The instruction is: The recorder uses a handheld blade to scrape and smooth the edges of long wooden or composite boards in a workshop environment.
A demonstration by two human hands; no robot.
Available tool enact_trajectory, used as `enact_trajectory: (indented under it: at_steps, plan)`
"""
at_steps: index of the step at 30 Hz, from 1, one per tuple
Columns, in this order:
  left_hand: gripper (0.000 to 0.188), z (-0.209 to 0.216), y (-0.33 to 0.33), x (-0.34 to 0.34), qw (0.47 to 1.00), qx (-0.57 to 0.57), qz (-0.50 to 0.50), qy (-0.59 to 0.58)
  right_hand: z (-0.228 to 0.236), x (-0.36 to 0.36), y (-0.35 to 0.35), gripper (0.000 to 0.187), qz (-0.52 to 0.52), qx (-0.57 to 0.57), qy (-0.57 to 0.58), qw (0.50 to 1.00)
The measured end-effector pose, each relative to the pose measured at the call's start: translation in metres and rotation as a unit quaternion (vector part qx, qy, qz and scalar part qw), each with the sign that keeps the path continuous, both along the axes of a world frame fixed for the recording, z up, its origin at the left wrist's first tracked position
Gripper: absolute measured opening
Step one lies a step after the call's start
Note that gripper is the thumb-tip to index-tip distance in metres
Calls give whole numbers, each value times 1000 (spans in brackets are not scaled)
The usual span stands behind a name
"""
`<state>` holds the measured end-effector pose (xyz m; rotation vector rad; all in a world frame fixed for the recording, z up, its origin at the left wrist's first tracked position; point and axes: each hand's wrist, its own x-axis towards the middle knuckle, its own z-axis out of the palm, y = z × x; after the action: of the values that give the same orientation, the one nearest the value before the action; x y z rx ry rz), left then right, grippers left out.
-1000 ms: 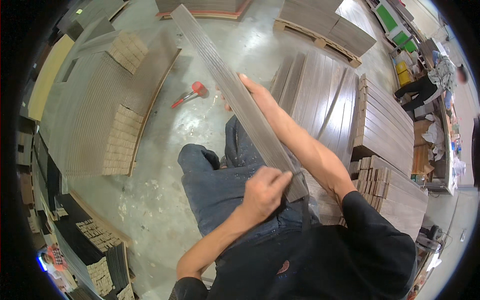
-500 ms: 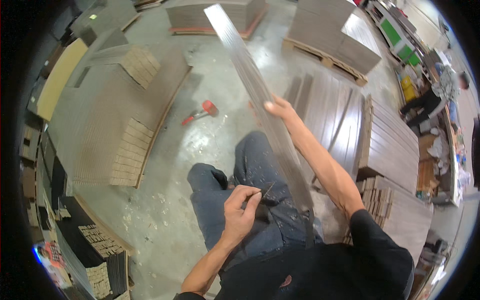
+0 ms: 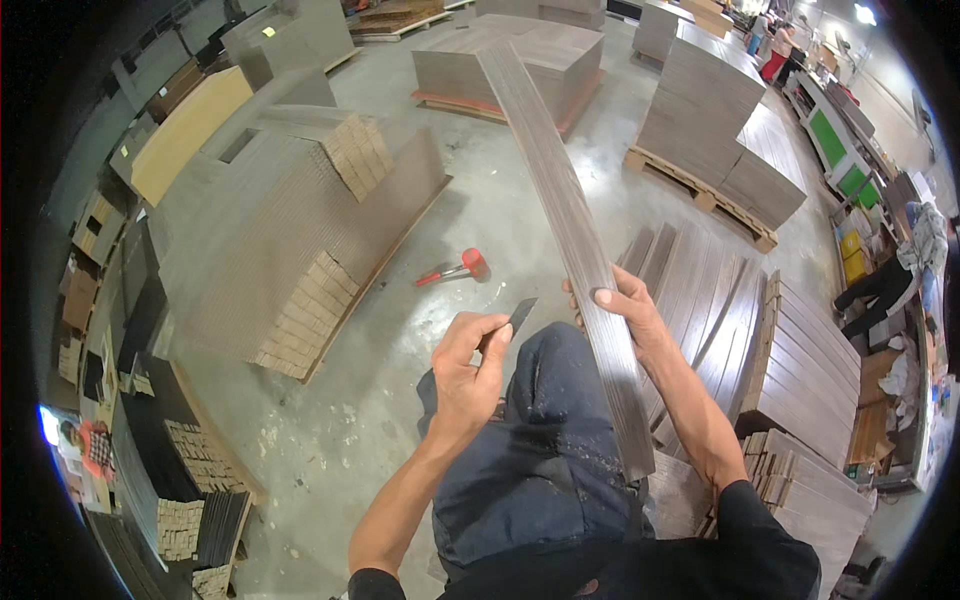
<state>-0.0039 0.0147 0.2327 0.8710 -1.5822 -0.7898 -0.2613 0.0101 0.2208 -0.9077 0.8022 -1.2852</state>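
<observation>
A long, narrow grey wood-grain plank (image 3: pixel 560 190) slants away from my lap toward the far stacks. My right hand (image 3: pixel 640 312) grips it below its middle, with the thumb on the upper face and the fingers round the far edge. Its near end rests by my right thigh. My left hand (image 3: pixel 468 368) pinches a small dark blade (image 3: pixel 521 316) between thumb and fingers, point upward and apart from the plank. On the floor beyond my left hand lies a mallet (image 3: pixel 474 264) with a red head and a red grip.
Stacked grey panels (image 3: pixel 270 240) stand at left. More planks (image 3: pixel 690 330) lie at right, beside a bundled stack (image 3: pixel 805 370). Farther back are a loaded pallet (image 3: pixel 700 200) and a low panel stack (image 3: pixel 500 75). At the far right a person (image 3: pixel 895 270) stands by a bench.
My left hand has risen from over my lap with the blade. The plank has turned, showing more of its wood-grain face. The whole view has shifted, revealing more of the background.
</observation>
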Motion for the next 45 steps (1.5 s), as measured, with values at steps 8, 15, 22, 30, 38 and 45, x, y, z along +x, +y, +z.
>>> enact_trajectory:
  at_steps: [8,15,22,30,38,45]
  plan:
    - [9,-15,13,-5,981,177,1,84,15,0,-5,63,-57,-76,33,995]
    - [18,-41,59,23,846,453,-77,269,26,-21,-27,53,-192,-80,-24,978]
    - [19,-61,98,36,808,493,-86,313,-33,-26,-11,36,-259,39,-154,953]
    - [20,-77,112,17,746,554,-176,326,-107,-29,20,45,-386,87,-345,851]
    - [21,-76,115,-8,685,608,-227,332,-169,-36,64,44,-406,54,-398,821]
    - [23,-80,107,-1,830,492,-174,197,-163,-32,88,62,-374,140,-358,844]
